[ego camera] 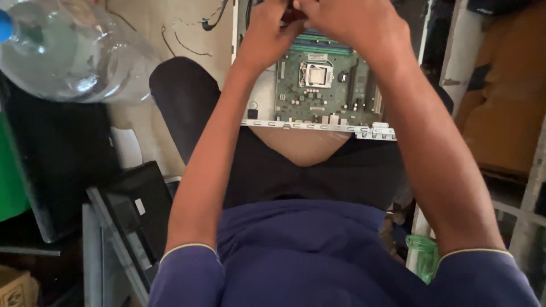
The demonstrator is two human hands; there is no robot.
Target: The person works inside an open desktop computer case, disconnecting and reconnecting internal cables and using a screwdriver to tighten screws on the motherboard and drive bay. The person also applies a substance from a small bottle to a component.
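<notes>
A green computer motherboard (318, 85) with a silver processor socket (317, 74) lies in a pale metal case tray (259, 96) between my knees. Both hands meet at the board's far edge, at the top of the view. My left hand (267, 28) has its fingers curled over that edge. My right hand (352, 25) is closed right beside it, its back toward the camera. The fingertips of both run out of frame or are hidden, so what they pinch cannot be seen. The tray's connector edge (318, 126) faces me.
A clear plastic bottle (74, 51) with a blue cap lies at the upper left. Black flat devices (136, 199) are stacked at my left. Loose wires (199, 23) lie on the floor. A crumpled green plastic bag (424, 256) is at my right, near white posts (455, 51).
</notes>
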